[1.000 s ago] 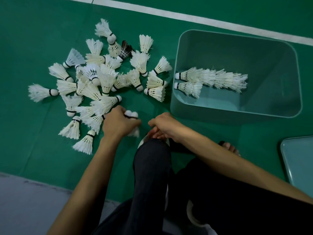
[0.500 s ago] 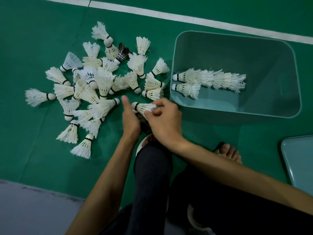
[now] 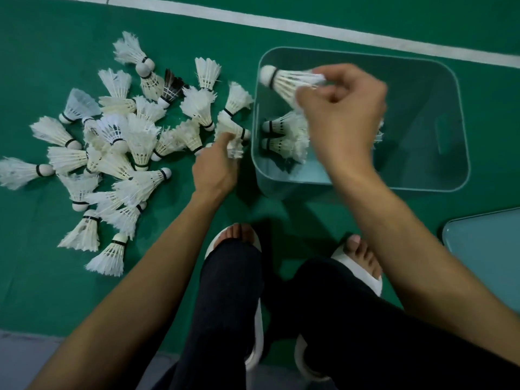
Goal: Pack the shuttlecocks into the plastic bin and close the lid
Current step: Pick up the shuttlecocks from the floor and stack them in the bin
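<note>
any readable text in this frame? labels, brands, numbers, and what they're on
None readable.
Loose shuttlecocks on the floor: some feather skirts carry small dark marks, too small and blurred to read.
Shuttlecock in the right hand: no print visible.
Plastic bin: faint moulded shape on its inner wall, no letters legible.
Lid: plain.
White court line: a floor marking, not text.

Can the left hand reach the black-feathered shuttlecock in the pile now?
Probably yes. The left hand is near the pile's right edge, and the black-feathered shuttlecock lies uncovered farther back; only white shuttlecocks lie between.
</note>
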The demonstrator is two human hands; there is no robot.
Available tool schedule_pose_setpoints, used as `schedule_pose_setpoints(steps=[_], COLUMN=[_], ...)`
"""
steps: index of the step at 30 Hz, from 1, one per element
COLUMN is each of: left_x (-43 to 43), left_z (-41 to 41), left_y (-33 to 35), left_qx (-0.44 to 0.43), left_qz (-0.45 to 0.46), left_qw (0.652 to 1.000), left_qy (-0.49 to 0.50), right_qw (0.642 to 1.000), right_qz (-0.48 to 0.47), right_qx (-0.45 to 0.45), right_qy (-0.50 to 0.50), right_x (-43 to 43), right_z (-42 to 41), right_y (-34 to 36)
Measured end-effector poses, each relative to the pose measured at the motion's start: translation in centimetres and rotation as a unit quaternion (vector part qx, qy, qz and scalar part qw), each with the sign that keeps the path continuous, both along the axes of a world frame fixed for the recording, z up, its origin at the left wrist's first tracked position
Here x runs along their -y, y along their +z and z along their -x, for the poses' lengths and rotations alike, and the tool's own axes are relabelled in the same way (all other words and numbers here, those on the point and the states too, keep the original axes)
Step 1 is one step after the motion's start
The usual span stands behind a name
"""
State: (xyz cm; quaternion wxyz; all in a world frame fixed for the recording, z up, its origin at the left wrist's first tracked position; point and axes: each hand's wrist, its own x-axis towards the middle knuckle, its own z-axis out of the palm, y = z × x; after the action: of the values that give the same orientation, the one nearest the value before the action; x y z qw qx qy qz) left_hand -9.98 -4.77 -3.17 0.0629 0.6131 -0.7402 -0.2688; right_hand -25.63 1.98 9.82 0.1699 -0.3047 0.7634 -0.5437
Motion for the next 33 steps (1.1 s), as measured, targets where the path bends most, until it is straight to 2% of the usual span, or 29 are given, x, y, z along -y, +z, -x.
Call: schedule_pose_setpoints(steps=[3,7,11,14,17,22,28,30,33], left_x=[-0.3,-1.0,-0.6,-0.2,-0.4,-1.0,-0.2,0.0,-0.1], left_z=[-1.1,-1.9,-0.7,1.0,3.5,7.7,9.6,9.9,10.1], left_y=[-0.3,2.1,7.4,11.1,13.1,13.1,11.6,11.1,10.4], left_qx=[-0.05,-0.149,-0.207,-0.251,-0.24,-0.158,-0.125,-0.1,-0.073], left_qz=[0.016,0.086,0.155,0.205,0.218,0.154,0.078,0.046,0.037], left_qw=[0.998,0.978,0.956,0.939,0.944,0.974,0.985,0.987,0.982], left_qy=[0.038,0.116,0.141,0.116,0.056,-0.061,-0.09,-0.115,-0.169], right_qw=[0.989,0.948,0.91,0.901,0.891,0.871,0.842,0.845,0.886], right_qz=[-0.136,-0.309,-0.408,-0.413,-0.419,-0.421,-0.431,-0.424,-0.368], right_qx=[-0.024,-0.051,0.073,0.132,0.176,0.253,0.322,0.32,0.278], right_qy=[-0.042,-0.055,-0.013,0.0,0.0,0.005,0.039,0.061,0.038], right_x=[-1.9,-2.2,0.1,1.6,2.5,3.8,4.3,4.0,2.6], right_z=[5.4,10.9,12.5,11.8,10.3,8.7,9.3,10.0,12.0], right_y=[-0.9,-3.2,-5.6,-6.8,-7.8,-9.3,-8.9,-8.3,-6.7])
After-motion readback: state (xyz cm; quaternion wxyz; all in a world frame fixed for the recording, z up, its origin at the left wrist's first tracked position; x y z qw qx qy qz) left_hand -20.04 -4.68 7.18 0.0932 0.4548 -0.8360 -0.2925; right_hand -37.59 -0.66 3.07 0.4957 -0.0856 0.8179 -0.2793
